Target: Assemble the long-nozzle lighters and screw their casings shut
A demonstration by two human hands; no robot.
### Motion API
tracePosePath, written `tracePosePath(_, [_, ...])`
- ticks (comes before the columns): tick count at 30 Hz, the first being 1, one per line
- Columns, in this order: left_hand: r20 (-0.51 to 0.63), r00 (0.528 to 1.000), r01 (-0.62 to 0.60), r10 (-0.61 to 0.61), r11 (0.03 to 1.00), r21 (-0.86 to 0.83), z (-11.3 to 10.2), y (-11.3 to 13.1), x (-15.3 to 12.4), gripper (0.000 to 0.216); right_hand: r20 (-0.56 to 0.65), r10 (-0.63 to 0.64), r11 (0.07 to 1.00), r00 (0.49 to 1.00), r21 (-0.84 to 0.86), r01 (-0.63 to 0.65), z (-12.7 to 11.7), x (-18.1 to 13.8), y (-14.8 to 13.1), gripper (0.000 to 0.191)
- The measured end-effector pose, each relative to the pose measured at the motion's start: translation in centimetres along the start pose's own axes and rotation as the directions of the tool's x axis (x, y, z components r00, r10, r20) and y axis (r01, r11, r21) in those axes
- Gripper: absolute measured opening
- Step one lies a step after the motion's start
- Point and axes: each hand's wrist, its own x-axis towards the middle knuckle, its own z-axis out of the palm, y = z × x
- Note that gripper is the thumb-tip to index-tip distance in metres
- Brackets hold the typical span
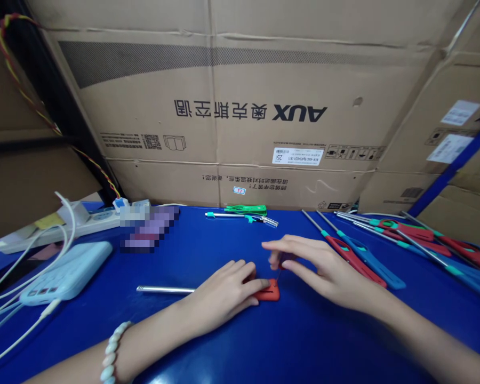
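Note:
My left hand (228, 290) is closed over a red long-nosed lighter (269, 293) and presses it down on the blue table. The lighter's metal tube (164, 290) sticks out to the left, and its handle end shows past my fingertips. Just right of that, my right hand (310, 266) pinches what looks like a small screwdriver (280, 269). Its thin shaft points down at the end of the handle; most of its grip is hidden by my fingers. I cannot tell whether the tip touches a screw.
Red lighters (354, 258) and blue lighters (378, 261) lie to the right. Behind my hands are a green lighter shell (246, 209) and a loose metal tube (228, 215). A light-blue power bank (70, 272) with white cables and a power strip (100, 218) sit left. A cardboard wall (240, 69) closes the back.

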Motion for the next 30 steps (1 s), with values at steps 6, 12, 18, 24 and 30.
tracePosePath(6, [-0.015,1.000,-0.002,0.002,1.000,-0.011,0.2,-0.1,0.0,0.030,-0.063,0.005,0.990,0.998,-0.143,-0.014,0.0,0.0,0.0,0.023])
tracePosePath(12, [-0.008,1.000,0.004,-0.004,1.000,0.003,0.3,-0.2,-0.1,0.032,-0.072,0.004,0.981,0.997,-0.192,-0.018,0.2,0.0,-0.1,0.018])
tracePosePath(18, [-0.003,1.000,0.006,-0.006,1.000,-0.011,0.3,-0.1,-0.1,0.031,0.030,0.043,0.996,0.999,-0.084,-0.041,-0.1,-0.1,-0.8,0.029])
tracePosePath(24, [-0.005,1.000,0.011,-0.011,1.000,-0.008,0.3,-0.1,-0.1,0.032,-0.109,0.022,0.969,0.994,-0.241,-0.048,0.3,-0.2,-0.6,0.020])
tracePosePath(30, [0.004,1.000,0.010,-0.010,1.000,-0.001,0.3,-0.1,0.0,0.033,0.068,0.125,0.992,0.990,0.005,-0.126,-0.3,-0.1,-0.9,0.034])
